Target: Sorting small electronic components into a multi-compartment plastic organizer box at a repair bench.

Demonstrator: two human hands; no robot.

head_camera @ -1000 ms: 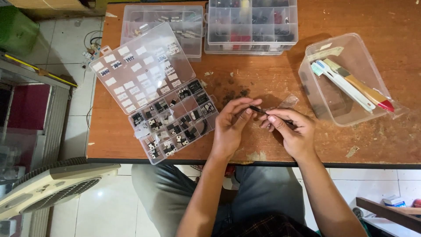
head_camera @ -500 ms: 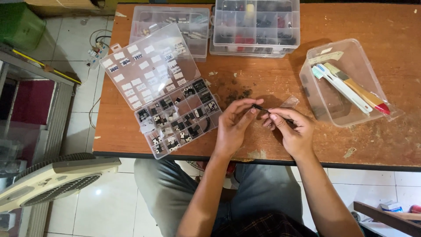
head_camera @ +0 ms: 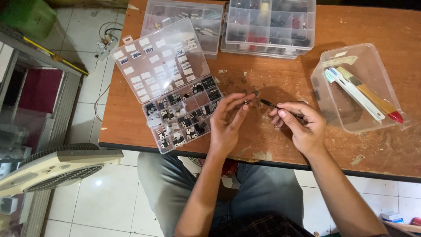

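My left hand [head_camera: 228, 120] hovers over the brown table [head_camera: 272, 140] and pinches a tiny dark component [head_camera: 246, 102] between thumb and fingers. My right hand [head_camera: 300, 127] grips thin black tweezers [head_camera: 270, 104], whose tip points left toward that component and stops just short of it. Immediately left of my left hand lies an open clear organizer box [head_camera: 182, 112]; its tray is filled with several small black electronic parts and its labelled lid [head_camera: 158, 59] is folded back.
Two clear compartment boxes [head_camera: 269, 26] stand at the table's far edge. A clear tub [head_camera: 357, 90] with brushes sits at the right. A white fan [head_camera: 57, 166] stands on the tiled floor at lower left, with a power strip [head_camera: 106, 44] and a glass cabinet nearby.
My hands have drawn slightly apart; the tweezers' tip now shows between them and the small component sits at my left fingertips. The camera has shifted a little.
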